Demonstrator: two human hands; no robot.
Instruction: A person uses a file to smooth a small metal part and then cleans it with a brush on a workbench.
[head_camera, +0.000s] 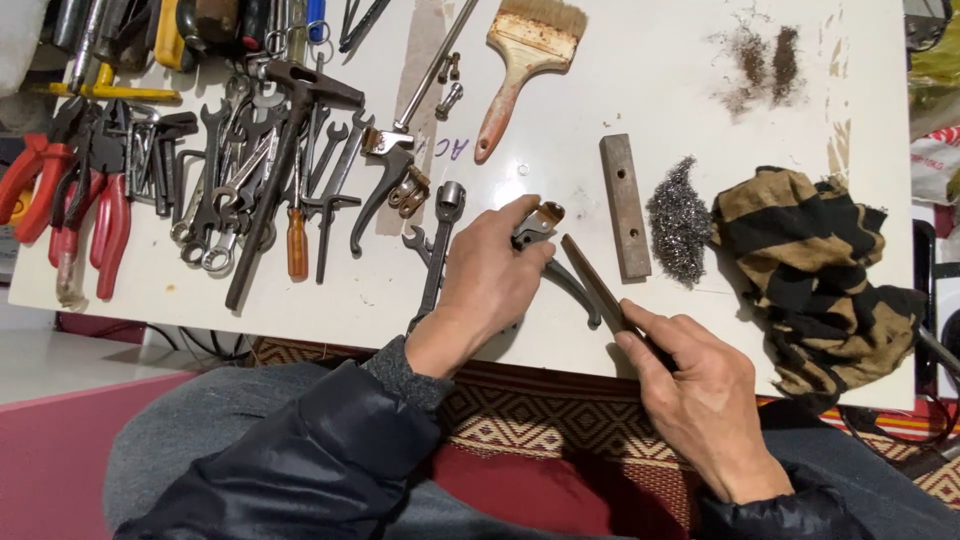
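My left hand (492, 278) grips a rusty adjustable wrench (541, 228) near its head, pressing it against the white table (660, 90); its dark curved handle reaches toward the table's near edge. My right hand (697, 385) holds a thin flat brown file (592, 277) by its near end, with its tip lying beside the wrench head. A dark socket wrench (438, 250) lies just left of my left hand.
A pile of spanners, pliers and red-handled cutters (110, 215) fills the table's left side. A worn paintbrush (520, 60) lies at the top. A rusty metal bar (625, 205), steel wool (680, 220) and a striped black-and-tan rag (815, 270) sit to the right.
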